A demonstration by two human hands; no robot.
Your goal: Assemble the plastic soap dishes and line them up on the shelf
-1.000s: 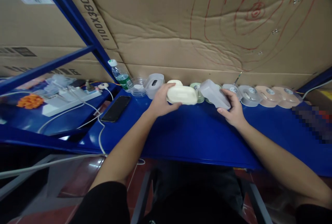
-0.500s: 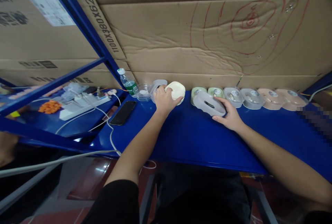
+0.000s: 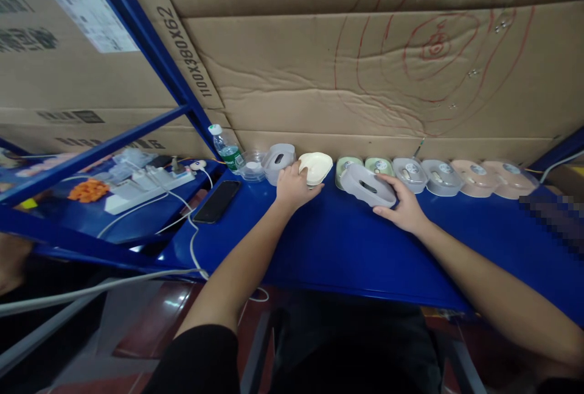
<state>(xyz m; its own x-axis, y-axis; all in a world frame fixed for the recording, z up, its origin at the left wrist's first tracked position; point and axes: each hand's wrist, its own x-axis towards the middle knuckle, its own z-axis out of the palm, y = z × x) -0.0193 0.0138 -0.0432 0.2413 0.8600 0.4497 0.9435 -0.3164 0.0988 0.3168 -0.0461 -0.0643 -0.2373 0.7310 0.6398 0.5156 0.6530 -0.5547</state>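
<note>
My left hand (image 3: 293, 187) is closed on the near left edge of a cream-coloured shallow plastic dish (image 3: 319, 166), its hollow side facing up. Between thumb and fingers of my right hand (image 3: 404, 204) is a grey translucent plastic container (image 3: 371, 187) with a dark oval slot, held tilted above the table. Just left of the cream dish stands a similar grey slotted container (image 3: 279, 160). Behind the held one sit green lidded boxes (image 3: 379, 166), partly hidden by it.
Grey boxes (image 3: 441, 178) and pink boxes (image 3: 479, 180) continue the row rightward along the cardboard wall (image 3: 283, 78). Left of my hands are clear round containers (image 3: 252, 166), a water bottle (image 3: 227, 151) and a phone (image 3: 218, 201). A blue frame post (image 3: 150, 35) rises beyond, near a power strip (image 3: 148, 190).
The cream dish has tipped from facing me to lying flatter, and my left hand has moved slightly right and down with it. My right hand keeps the grey container almost still.
</note>
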